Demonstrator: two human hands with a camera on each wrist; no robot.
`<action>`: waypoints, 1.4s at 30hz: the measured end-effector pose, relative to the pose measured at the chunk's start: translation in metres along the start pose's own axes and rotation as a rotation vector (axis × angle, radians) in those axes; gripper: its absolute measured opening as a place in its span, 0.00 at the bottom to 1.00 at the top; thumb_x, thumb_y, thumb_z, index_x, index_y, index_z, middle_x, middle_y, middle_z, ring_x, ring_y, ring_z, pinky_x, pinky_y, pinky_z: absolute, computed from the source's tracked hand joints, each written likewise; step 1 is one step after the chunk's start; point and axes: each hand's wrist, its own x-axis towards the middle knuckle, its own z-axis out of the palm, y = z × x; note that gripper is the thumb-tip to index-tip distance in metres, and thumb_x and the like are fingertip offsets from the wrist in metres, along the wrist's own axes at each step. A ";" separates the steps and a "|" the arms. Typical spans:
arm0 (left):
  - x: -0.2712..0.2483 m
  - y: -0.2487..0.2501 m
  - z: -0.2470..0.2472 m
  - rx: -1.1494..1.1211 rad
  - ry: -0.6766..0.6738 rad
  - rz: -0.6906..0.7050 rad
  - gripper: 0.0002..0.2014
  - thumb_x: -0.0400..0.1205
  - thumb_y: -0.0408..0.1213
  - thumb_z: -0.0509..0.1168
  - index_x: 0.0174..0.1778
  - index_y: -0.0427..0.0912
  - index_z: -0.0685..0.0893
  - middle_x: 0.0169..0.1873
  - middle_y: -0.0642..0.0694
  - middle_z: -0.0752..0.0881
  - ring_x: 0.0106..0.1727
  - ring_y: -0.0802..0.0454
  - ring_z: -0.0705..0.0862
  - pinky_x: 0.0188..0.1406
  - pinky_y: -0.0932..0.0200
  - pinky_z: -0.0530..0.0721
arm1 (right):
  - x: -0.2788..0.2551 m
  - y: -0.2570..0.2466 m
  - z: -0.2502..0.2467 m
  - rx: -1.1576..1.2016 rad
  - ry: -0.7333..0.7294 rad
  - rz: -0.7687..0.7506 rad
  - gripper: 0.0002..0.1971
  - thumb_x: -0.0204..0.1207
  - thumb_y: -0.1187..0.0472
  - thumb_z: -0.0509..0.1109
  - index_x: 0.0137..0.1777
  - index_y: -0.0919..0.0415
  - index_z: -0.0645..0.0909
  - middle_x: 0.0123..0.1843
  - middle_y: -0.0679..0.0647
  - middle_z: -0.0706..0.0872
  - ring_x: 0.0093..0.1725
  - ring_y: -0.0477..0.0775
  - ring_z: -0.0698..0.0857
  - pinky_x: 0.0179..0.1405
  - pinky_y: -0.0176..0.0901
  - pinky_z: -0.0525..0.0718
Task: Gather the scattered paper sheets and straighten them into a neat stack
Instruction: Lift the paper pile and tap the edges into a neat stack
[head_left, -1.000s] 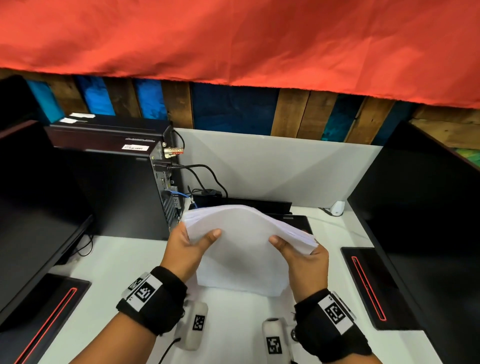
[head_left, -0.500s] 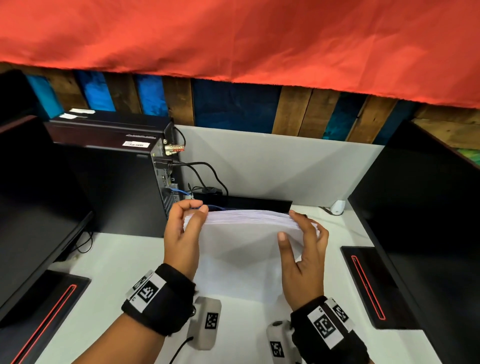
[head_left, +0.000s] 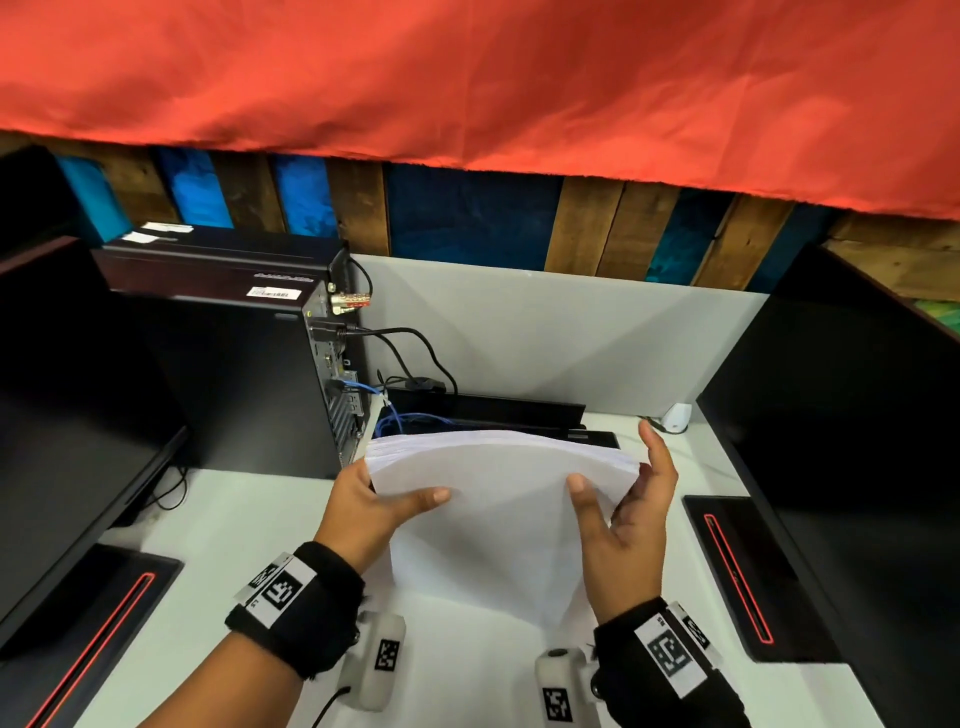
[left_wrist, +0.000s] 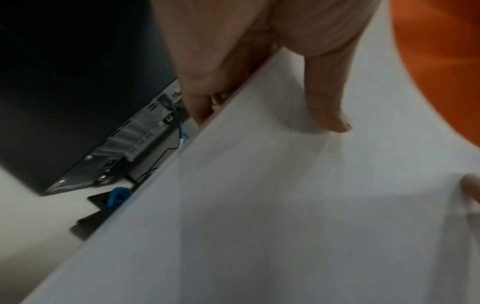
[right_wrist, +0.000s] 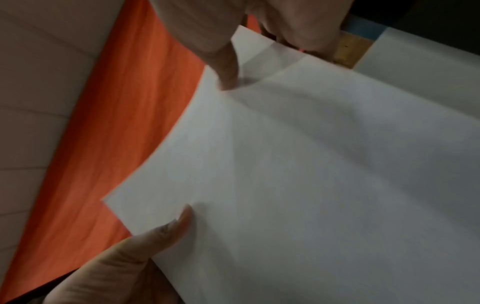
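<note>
The bundle of white paper sheets (head_left: 498, 499), flat-topped half a second ago, now bows upward over the white table (head_left: 249, 525), the left hand (head_left: 363, 514) pinching its left edge while the right hand (head_left: 623, 525) has loosened, thumb on the sheet, fingers spread, suggesting another squaring tap.

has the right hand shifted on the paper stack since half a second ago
Yes. The right hand has slid down the paper stack, toward the person and away from the white partition; its thumb now presses the front, fingers spread.
</note>
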 end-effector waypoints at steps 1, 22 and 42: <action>0.000 -0.005 -0.001 0.001 -0.033 -0.032 0.27 0.54 0.34 0.85 0.49 0.45 0.88 0.45 0.50 0.93 0.48 0.54 0.92 0.43 0.66 0.88 | 0.001 0.007 -0.002 0.009 -0.018 0.087 0.40 0.70 0.65 0.77 0.76 0.40 0.62 0.74 0.49 0.76 0.75 0.53 0.75 0.75 0.56 0.73; 0.003 0.024 0.011 -0.054 0.073 0.032 0.22 0.61 0.19 0.78 0.48 0.41 0.88 0.42 0.47 0.93 0.44 0.56 0.91 0.43 0.63 0.89 | 0.007 -0.010 0.002 0.064 -0.032 0.113 0.18 0.70 0.67 0.76 0.61 0.59 0.81 0.53 0.49 0.90 0.54 0.43 0.88 0.56 0.40 0.86; -0.001 -0.005 0.008 -0.084 0.021 -0.082 0.26 0.61 0.18 0.78 0.53 0.44 0.87 0.50 0.44 0.92 0.51 0.51 0.91 0.46 0.63 0.89 | -0.003 -0.009 0.008 -0.387 -0.073 -0.351 0.22 0.81 0.66 0.61 0.65 0.37 0.76 0.59 0.51 0.72 0.63 0.27 0.73 0.59 0.13 0.67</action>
